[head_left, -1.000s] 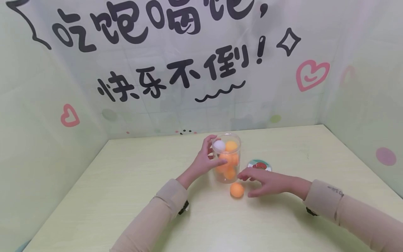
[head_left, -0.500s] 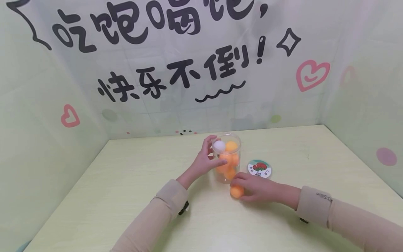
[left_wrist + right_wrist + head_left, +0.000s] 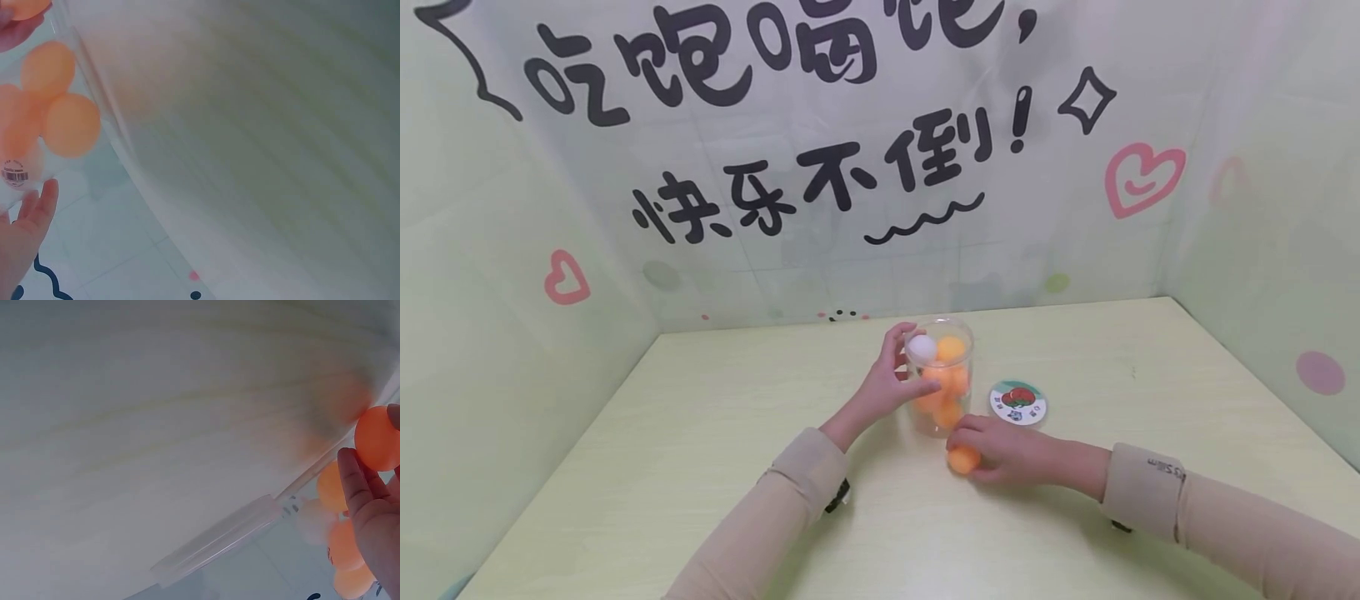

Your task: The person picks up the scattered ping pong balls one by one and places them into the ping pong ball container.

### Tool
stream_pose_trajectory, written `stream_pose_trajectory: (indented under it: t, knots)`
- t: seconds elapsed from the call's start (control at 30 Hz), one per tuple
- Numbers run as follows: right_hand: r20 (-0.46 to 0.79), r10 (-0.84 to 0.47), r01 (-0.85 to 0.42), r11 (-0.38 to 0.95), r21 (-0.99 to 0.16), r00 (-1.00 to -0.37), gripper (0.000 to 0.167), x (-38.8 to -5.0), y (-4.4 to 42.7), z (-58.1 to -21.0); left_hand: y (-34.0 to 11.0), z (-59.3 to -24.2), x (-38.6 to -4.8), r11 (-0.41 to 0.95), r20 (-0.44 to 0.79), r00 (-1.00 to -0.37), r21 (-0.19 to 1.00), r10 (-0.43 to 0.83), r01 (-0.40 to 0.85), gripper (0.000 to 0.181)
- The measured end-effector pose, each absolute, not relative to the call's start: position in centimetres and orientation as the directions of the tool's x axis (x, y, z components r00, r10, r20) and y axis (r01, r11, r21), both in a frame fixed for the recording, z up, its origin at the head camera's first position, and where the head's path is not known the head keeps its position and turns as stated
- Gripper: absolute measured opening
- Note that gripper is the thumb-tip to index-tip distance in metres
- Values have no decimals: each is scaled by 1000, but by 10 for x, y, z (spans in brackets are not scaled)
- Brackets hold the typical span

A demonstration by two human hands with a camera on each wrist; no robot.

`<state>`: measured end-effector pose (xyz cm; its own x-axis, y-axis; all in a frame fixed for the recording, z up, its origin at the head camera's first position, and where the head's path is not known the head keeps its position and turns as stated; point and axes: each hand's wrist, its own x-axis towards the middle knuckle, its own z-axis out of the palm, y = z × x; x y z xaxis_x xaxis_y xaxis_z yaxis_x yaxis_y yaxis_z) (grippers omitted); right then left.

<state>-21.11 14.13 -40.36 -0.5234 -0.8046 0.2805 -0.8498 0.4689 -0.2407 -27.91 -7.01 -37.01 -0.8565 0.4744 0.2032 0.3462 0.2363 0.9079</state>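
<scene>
A clear plastic jar (image 3: 925, 427) stands upright on the table, with several orange ping-pong balls (image 3: 72, 125) and a white one (image 3: 922, 347) inside. My left hand (image 3: 886, 385) grips its left side, thumb across the front and fingers behind. Just in front of the jar's base, my right hand (image 3: 1011, 450) pinches a loose orange ping-pong ball (image 3: 962, 460) between thumb and fingers. In the right wrist view this ball (image 3: 378, 440) is held at the fingertips, at or very near the tabletop.
A round lid (image 3: 1018, 402) with a tomato print lies flat to the right of the jar, behind my right hand. The pale wooden table (image 3: 700, 467) meets printed fabric walls (image 3: 760, 283) at the back and sides.
My right hand has moved left and closed its fingers on the loose ball, uncovering the lid. The ball has shifted very slightly toward me. My left hand and the jar keep their place.
</scene>
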Motion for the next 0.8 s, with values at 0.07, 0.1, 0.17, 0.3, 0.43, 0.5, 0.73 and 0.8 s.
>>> stream_pose_trajectory:
  t: [0.07, 0.1, 0.17, 0.3, 0.43, 0.5, 0.73, 0.8]
  knots:
    - [273, -801, -843, 474, -255, -533, 25, -211, 142, -403, -70, -370, -279, 233, 204, -856, 909, 476, 346, 81]
    - [266, -799, -838, 478, -265, -540, 25, -211, 142, -402, -70, -370, -279, 232, 202, -856, 910, 476, 344, 80]
    - [254, -797, -831, 482, -278, -547, 25, -211, 142, -401, -70, -370, -280, 230, 200, -856, 912, 476, 341, 81]
    - [234, -798, -822, 483, -301, -555, 24, -210, 144, -395, -70, -369, -279, 225, 201, -855, 913, 478, 340, 80]
    - [220, -798, -813, 482, -327, -562, 25, -210, 148, -388, -70, -370, -280, 226, 210, -853, 909, 478, 350, 81]
    - [212, -800, -811, 480, -335, -562, 28, -211, 150, -385, -69, -370, -281, 231, 212, -853, 906, 477, 354, 81]
    - [239, -812, -837, 464, -292, -533, 32, -217, 157, -370, -69, -371, -281, 237, 209, -858, 906, 469, 350, 79]
    - [261, -809, -844, 461, -275, -527, 31, -219, 158, -364, -70, -371, -281, 234, 208, -858, 908, 469, 348, 79]
